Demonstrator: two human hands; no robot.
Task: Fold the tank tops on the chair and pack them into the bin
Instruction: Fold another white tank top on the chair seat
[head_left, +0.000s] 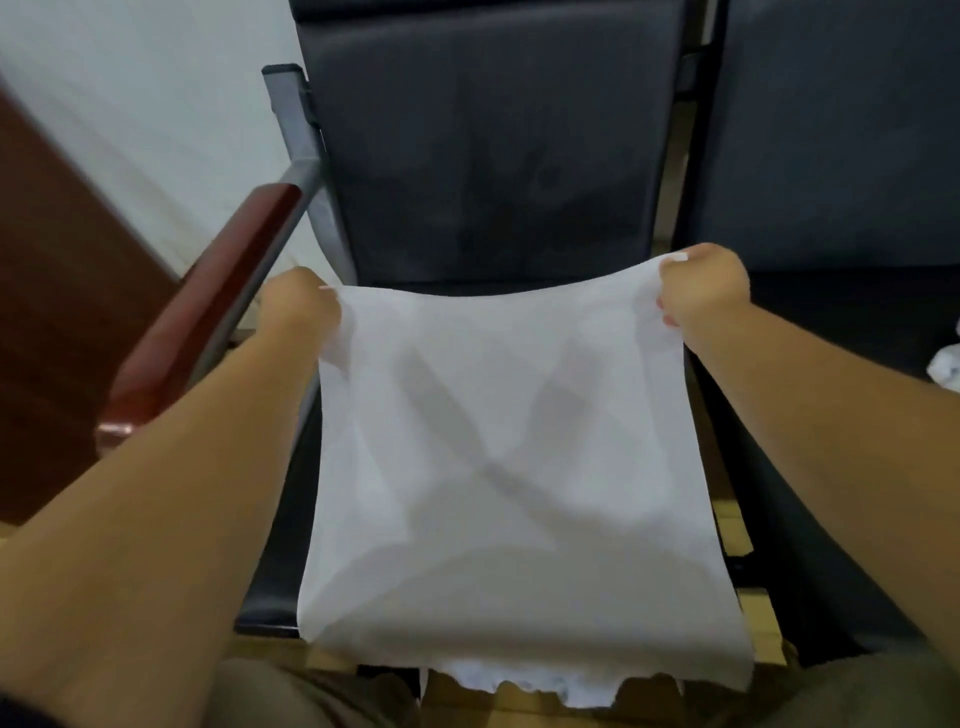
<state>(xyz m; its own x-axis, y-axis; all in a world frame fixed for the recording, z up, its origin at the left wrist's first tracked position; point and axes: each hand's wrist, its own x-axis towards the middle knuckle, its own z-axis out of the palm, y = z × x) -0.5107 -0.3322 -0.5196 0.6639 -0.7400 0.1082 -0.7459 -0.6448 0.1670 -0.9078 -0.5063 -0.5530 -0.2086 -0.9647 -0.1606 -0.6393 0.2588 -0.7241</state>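
- The dark padded chair (493, 156) fills the upper middle of the frame. A second dark seat (831, 130) stands just beside it at the upper right.
- The white tank top (509, 467) lies in the centre and lower centre, stretched over the chair's seat from the backrest down to the bottom edge. It is thin and smooth, with hardly a wrinkle. Grey diagonal bands show across it, and I cannot tell whether they are shadows or straps underneath. A ragged white edge peeps out below its near border.
- Judged from this, the work is at an early stage. The top is only being spread flat, no clear fold is made, and no bin is in view, so folding and packing are both still to do.
- A red-brown wooden armrest (208, 312) runs along the left side.
- The left hand (298, 312), at centre left, curls its fingers round the top's far left corner and pinches it.
- The right hand (701, 291), at centre right, grips the far right corner in the same way, fingers curled tight.
- A crumpled white cloth (945, 364) lies at the right edge, possibly another top still waiting.
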